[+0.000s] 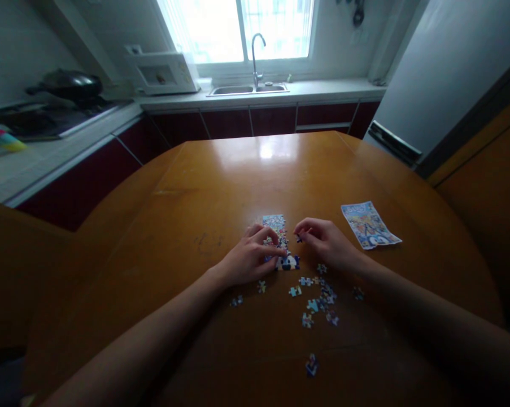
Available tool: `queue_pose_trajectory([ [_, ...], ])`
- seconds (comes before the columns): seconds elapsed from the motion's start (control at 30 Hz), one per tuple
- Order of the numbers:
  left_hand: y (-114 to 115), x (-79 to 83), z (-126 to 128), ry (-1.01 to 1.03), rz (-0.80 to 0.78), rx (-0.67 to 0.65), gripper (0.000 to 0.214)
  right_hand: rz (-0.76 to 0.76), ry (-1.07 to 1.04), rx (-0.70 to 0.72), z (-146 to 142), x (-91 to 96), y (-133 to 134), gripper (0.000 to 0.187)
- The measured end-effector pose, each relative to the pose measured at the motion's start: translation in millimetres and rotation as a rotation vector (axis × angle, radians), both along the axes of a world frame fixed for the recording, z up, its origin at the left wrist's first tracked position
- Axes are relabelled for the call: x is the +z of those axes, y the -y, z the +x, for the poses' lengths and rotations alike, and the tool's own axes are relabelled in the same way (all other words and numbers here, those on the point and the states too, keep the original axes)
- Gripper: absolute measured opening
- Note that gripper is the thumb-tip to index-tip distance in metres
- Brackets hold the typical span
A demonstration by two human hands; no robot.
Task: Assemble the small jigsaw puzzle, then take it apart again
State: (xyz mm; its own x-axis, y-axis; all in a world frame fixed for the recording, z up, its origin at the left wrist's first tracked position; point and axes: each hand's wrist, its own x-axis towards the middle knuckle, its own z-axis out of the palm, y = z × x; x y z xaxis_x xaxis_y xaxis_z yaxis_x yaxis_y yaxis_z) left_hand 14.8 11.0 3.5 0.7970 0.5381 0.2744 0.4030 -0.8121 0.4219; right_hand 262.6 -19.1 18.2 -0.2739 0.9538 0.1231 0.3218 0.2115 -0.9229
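Beside part-assembled multicoloured jigsaw [274, 221], touched by spread left hand [253, 254], dark knobbed piece [299, 239] is pinched by right hand [326, 242], mottled pieces [327, 294] unplaced.

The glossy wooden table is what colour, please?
The wooden table is orange-brown in the head view.

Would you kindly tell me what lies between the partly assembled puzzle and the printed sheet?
In the head view, the right hand lies between the puzzle and sheet, holding a small piece.
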Motion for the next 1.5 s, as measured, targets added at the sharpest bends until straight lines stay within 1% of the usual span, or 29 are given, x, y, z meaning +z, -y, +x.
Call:
queue_pose_trajectory([
  [0.1,1,1.5,0,-0.009,0.001,0.004,0.028,-0.019,0.019,0.047,-2,-5.2,1,0.013],
  [0.2,1,2.4,0,-0.014,0.009,0.004,0.028,-0.032,0.048,0.062,-3,-9.1,2,0.008],
  [0.3,1,2.3,-1,-0.019,0.008,0.006,0.028,-0.016,0.089,0.041,-4,-8.7,2,0.009],
  [0.5,1,0.0,-1,-0.016,0.011,-0.002,0.027,0.031,0.084,0.008,-4,-2.4,3,0.018],
  [0.7,1,0.7,-1,-0.008,0.01,-0.002,0.028,-0.044,0.083,-0.027,-3,-3.7,1,0.012],
  [0.83,1,1.6,0,-0.001,0.001,0.001,0.03,-0.067,0.087,0.015,-3,-6.5,1,0.01],
  [1.03,1,0.0,-1,-0.009,0.009,0.003,0.025,-0.076,0.095,0.073,-2,-8.7,3,0.013],
  [1.23,1,-0.3,-1,-0.01,0.008,0.001,0.026,-0.085,0.093,0.078,-3,-7.9,4,0.013],
  [1.5,1,-0.9,-1,-0.006,0.006,-0.003,0.026,-0.034,0.13,0.114,-4,-12.8,4,0.013],
])
